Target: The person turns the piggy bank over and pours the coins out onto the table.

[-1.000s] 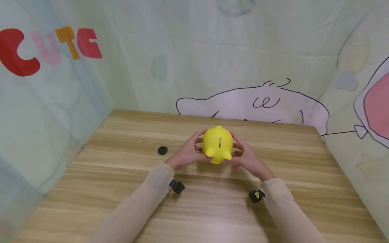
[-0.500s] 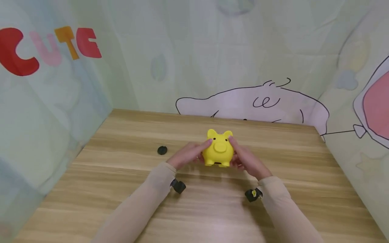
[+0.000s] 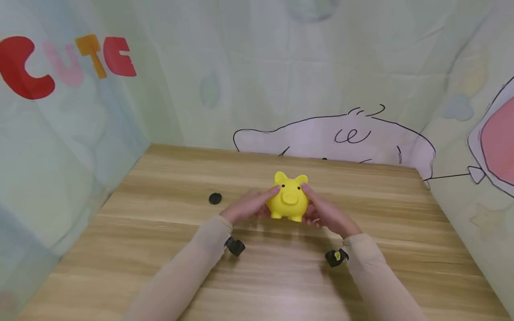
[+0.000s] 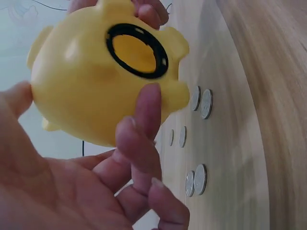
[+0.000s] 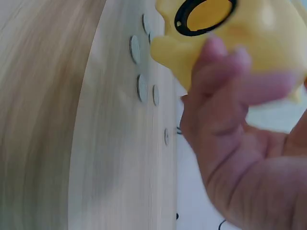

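Note:
A yellow piggy bank (image 3: pixel 289 203) is held up between both hands in the head view, its snout facing me. My left hand (image 3: pixel 250 206) grips its left side, thumb by the eye and fingers beneath. On the other side my right hand (image 3: pixel 328 213) grips it the same way. The left wrist view shows the bank's underside, with a black-rimmed round opening (image 4: pixel 136 52) that has no cover in it. Several silver coins (image 4: pixel 206 104) lie on the table beyond the bank; the head view does not show them.
A small round black cap (image 3: pixel 215 198) lies on the wooden table (image 3: pixel 168 178), left of my left hand. Printed cloth walls (image 3: pixel 192 53) enclose the table at the back and both sides.
The piggy bank has turned in both hands: one second ago its slotted top showed, and now its face does. Both thumbs have moved up beside its eyes. The black cap stays put.

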`<state>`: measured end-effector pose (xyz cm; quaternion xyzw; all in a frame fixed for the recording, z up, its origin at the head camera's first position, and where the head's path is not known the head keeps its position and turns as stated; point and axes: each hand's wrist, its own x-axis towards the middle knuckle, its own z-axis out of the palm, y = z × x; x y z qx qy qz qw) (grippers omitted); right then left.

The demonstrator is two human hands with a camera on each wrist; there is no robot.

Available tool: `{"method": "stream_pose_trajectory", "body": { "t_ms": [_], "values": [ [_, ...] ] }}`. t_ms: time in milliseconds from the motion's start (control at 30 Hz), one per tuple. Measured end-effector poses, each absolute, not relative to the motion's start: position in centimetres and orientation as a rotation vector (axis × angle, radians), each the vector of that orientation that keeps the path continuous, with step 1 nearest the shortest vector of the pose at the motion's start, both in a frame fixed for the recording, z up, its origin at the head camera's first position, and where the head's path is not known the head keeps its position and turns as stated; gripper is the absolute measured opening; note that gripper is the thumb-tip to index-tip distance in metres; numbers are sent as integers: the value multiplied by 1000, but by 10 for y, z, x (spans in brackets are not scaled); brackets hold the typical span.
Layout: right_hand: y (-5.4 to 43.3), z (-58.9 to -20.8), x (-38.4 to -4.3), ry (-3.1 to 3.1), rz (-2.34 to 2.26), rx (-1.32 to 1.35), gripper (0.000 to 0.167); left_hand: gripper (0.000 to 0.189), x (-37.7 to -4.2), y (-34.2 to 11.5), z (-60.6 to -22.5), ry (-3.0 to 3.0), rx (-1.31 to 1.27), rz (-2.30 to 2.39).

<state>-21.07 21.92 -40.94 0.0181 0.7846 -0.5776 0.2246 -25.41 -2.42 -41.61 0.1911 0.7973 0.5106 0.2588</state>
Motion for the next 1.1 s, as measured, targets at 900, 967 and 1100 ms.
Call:
{"method": "stream_pose_trajectory", "body": {
  "t_ms": [900, 967, 1100],
  "values": [
    [227, -420, -209, 2356, -1818, -235, 102, 106, -255, -24, -420, 2121, 662, 1699],
    [227, -422, -208, 2360, -1817, -244, 102, 106, -255, -24, -421, 2119, 658, 1691],
    [228, -422, -208, 2363, -1825, -258, 102, 105, -256, -24, -421, 2110, 676, 1694]
  ]
}}
